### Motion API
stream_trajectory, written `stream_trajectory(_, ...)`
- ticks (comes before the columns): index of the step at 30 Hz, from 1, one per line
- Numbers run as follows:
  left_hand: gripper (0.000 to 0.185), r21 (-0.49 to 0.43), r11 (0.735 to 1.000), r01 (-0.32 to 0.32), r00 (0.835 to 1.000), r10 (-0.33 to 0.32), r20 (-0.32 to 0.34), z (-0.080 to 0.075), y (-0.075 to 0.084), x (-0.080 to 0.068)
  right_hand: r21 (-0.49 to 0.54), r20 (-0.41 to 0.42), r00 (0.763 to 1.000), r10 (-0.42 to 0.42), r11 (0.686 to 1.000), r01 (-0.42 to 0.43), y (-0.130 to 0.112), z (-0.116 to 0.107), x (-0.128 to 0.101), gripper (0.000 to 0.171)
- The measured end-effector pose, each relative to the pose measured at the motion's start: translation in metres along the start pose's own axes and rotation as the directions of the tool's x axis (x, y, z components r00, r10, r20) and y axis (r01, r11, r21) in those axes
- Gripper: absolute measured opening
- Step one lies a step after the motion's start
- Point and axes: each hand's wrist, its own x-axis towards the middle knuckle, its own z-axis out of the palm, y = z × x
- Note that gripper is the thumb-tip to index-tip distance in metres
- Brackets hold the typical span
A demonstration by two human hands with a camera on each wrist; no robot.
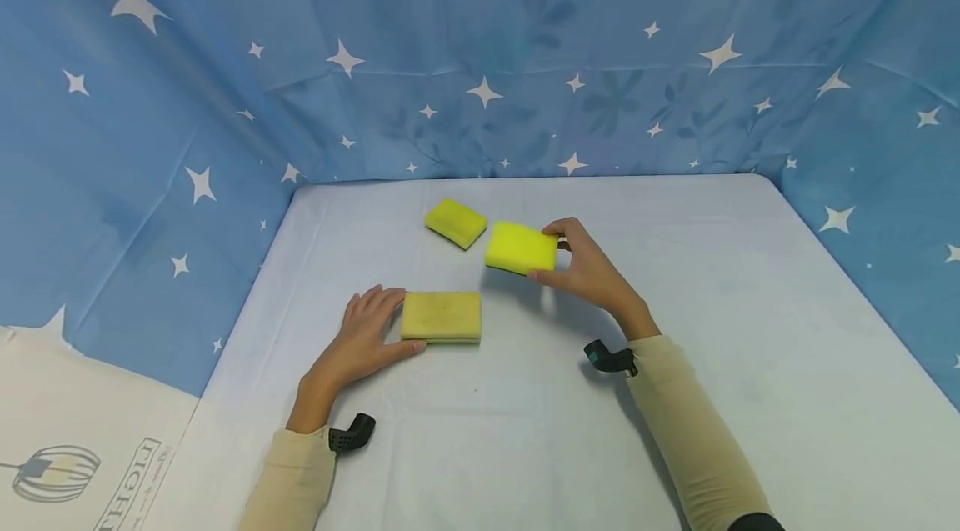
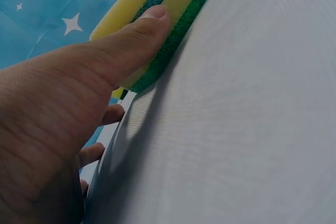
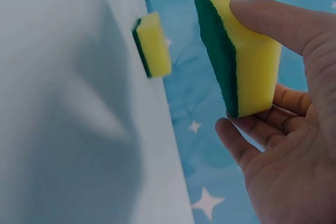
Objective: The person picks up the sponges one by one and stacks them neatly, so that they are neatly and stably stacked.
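Right hand (image 1: pixel 592 268) pinches a yellow sponge (image 1: pixel 521 247) by its short end, thumb & fingers curled round it, lifted just off the table (image 1: pixel 750 331), green scrub side down. Left hand (image 1: pixel 363 335) lies w/ straight fingers against a two-sponge stack (image 1: pixel 442 316), thumb on its side, apparently steadying it. A third sponge (image 1: pixel 455 222) lies near the far edge.
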Motion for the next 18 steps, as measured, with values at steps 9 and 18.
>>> stream_trajectory(9, 0.088, 0.005, 1.0, 0.001, 1.0, -0.001, 0.007, 0.0, 0.0, 0.0, -0.016, 0.04, 0.991, -0.124, 0.992, 0.125, -0.022, 0.013, -0.001, 0.07)
stream_trajectory(18, 0.088, 0.015, 1.0, -0.004, 1.0, 0.003, 0.005, -0.001, 0.0, 0.0, -0.013, 0.079, 0.975, -0.207, 0.978, 0.208, -0.036, 0.026, -0.001, 0.066)
